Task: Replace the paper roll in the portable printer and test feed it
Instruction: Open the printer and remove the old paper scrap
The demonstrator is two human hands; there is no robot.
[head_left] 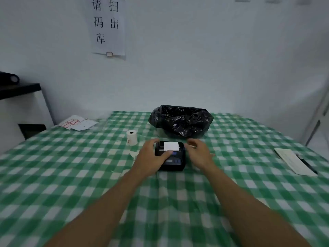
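Observation:
A small black portable printer (175,160) lies on the green checked tablecloth (71,175), with a white strip of paper (171,146) showing at its top. My left hand (151,158) grips the printer's left side, thumb resting on its face. My right hand (200,153) hovers just right of the printer, fingers apart, blurred by motion; whether it touches the case is unclear. A white paper roll (132,137) stands upright to the left behind the printer.
A bin lined with a black bag (181,121) stands right behind the printer. A notepad with a pen (295,162) lies at the right. Loose papers (78,122) lie at the back left. The wall is close behind.

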